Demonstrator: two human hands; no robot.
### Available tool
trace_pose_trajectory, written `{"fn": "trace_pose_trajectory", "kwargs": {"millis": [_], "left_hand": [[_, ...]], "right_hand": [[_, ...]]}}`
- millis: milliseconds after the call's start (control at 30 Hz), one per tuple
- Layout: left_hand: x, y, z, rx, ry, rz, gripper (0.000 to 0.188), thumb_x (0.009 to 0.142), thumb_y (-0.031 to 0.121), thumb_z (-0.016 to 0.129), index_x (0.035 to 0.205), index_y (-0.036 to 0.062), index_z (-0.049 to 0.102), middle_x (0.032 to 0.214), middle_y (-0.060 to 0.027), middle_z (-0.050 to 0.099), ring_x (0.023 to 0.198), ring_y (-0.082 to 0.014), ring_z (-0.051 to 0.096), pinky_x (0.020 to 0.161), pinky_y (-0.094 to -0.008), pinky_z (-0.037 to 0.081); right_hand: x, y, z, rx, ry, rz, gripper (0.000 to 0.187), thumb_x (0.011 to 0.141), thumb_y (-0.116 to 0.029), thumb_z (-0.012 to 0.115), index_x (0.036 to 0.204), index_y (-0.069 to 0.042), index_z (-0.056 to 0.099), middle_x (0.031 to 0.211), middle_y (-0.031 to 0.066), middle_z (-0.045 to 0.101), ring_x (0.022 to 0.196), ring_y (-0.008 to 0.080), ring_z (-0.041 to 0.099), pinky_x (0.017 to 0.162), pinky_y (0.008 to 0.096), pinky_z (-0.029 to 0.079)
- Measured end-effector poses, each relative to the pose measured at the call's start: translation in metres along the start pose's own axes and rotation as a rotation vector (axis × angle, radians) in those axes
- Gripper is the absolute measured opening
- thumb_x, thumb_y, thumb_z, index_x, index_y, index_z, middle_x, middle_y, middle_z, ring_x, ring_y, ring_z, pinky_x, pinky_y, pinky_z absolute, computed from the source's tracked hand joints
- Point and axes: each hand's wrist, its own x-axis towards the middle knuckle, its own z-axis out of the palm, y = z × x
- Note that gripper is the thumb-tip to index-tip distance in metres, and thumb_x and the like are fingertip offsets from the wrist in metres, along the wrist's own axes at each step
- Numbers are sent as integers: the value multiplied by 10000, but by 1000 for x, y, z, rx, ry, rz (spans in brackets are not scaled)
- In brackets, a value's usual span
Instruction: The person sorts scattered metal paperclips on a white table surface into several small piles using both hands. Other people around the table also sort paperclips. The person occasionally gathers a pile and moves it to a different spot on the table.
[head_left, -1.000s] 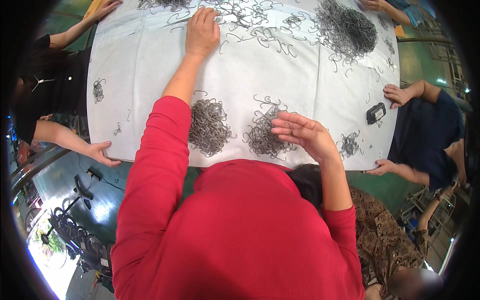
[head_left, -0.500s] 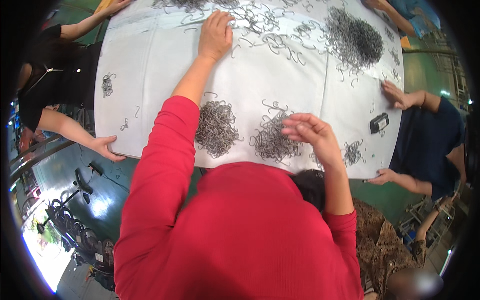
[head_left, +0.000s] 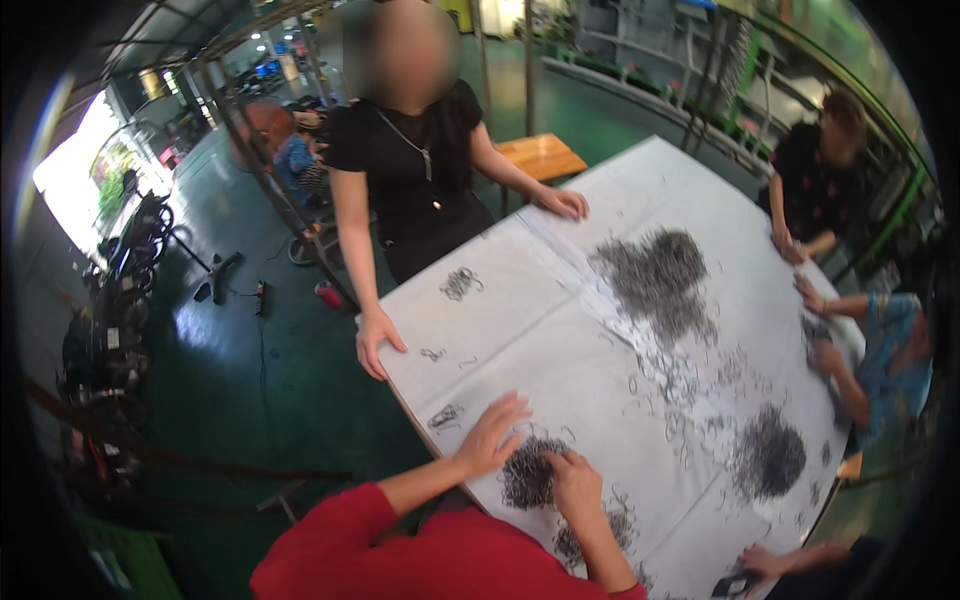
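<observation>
left hand (head_left: 490, 436) flat, fingers spread, at small dark wire pile (head_left: 528, 475) lower centre | right hand (head_left: 575, 482) curled on its right edge | white table (head_left: 560, 340) | big pile (head_left: 655, 275) upper right | person in black (head_left: 415, 170) leaning on the far edge

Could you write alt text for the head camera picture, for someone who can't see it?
A person in red sleeves rests the left hand and right hand on a small pile of dark wire bits on a white-covered table. Larger dark heaps lie further along, and other people stand or sit around the edges.
</observation>
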Motion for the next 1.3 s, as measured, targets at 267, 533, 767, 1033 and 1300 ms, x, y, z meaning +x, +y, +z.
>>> {"fn": "trace_pose_trajectory", "kwargs": {"millis": [267,533,767,1033,1300], "left_hand": [[-77,26,25,75,-305,-14,996,747,549,664,1442,32,174,1475,-256,125,1386,-436,59,1108,-518,153],[-67,35,55,236,-231,-3,1057,713,566,671,1481,130,91,1504,-251,37,1397,-424,-2,1093,-570,102],[-57,35,58,253,-223,-9,1042,701,530,694,1478,133,125,1513,-220,71,1400,-413,28,1048,-656,82],[-37,41,42,142,-135,78,776,788,342,658,1421,101,278,1484,-165,208,1384,-420,107,1054,-640,72],[76,46,62,94,-133,186,589,818,151,599,1356,47,383,1449,-152,287,1373,-396,176,1079,-550,180]], "right_hand": [[-4,10,15,60,11,-77,325,765,-46,602,1081,-118,628,1109,128,580,1015,318,550,852,409,464],[-9,59,43,-78,97,130,480,856,-119,569,1299,0,426,1323,260,414,1234,434,385,1009,444,353],[-12,35,29,154,9,158,449,906,-138,502,1319,10,403,1312,256,446,1224,395,433,1015,408,362],[-20,108,-30,-9,214,348,395,897,-185,518,1269,-60,475,1350,203,423,1211,374,438,989,412,388],[38,194,-61,-196,302,327,417,915,-262,508,1308,-131,466,1404,121,393,1329,308,317,1066,465,287]]}}
